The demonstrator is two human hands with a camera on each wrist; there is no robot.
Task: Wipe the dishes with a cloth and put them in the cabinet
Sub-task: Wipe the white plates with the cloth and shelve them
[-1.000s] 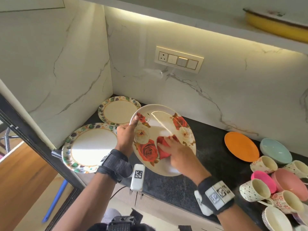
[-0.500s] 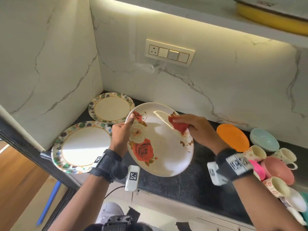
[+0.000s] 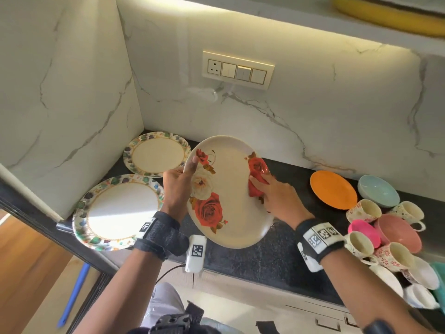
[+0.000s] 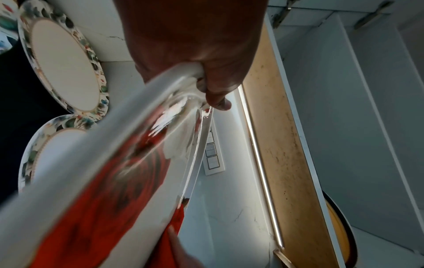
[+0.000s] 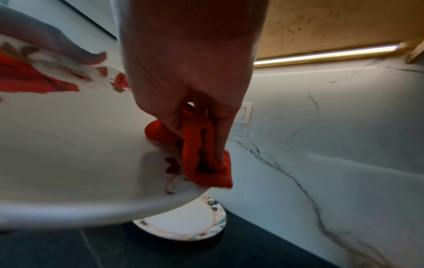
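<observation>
While tilted above the dark counter (image 3: 252,259) at frame centre, the rose plate (image 3: 231,201) is pinched at its left rim by the left hand (image 3: 177,186), thumb on the face. Right hand (image 3: 280,201) grip: fingers clamp the red cloth (image 3: 256,186) against the plate's right edge. Two leaf-rimmed plates (image 3: 115,210) lie lower left; cups (image 3: 361,244) cluster lower right.

- My head view looks down and forward over the counter (image 3: 252,259) toward the marble wall (image 3: 313,112).
- My left wrist view sits close along the thumb, facing up at the rose plate (image 4: 96,181).
- My right wrist view sits close behind the fingers.
- All three share the rose plate and the switch panel (image 3: 238,69).
</observation>
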